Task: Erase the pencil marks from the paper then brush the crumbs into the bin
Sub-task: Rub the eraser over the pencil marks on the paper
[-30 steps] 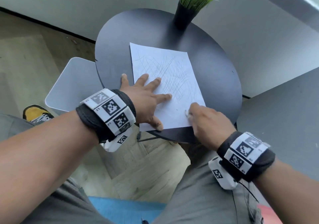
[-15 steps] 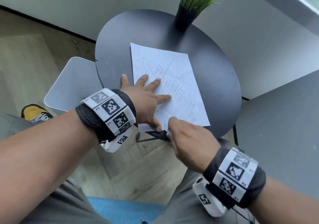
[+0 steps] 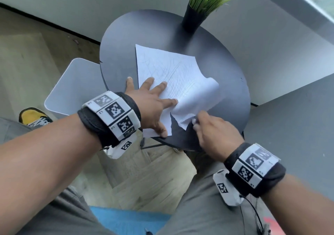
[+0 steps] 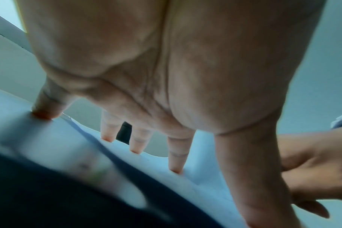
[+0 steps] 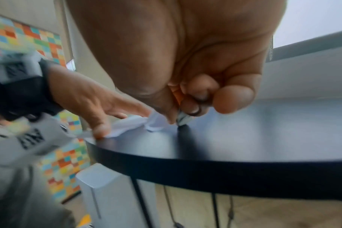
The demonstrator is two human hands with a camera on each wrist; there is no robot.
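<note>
The white bin (image 3: 72,88) stands on the floor left of the round table (image 3: 226,68). The left hand (image 3: 151,106) lies flat with fingers (image 4: 176,155) splayed, pinning the pencil-marked paper (image 3: 168,68). The sheet's near right corner is buckled up. The right hand (image 3: 215,131) is curled, fingertips pinching a small eraser (image 5: 182,118) against the tabletop.

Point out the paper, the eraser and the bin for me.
paper (image 3: 162,66): head view, flat pencil-marked part of the sheet.
eraser (image 5: 182,119): right wrist view, tip showing below the right hand's pinching fingers.
bin (image 3: 75,86): head view, white top face, left of the table.
</note>
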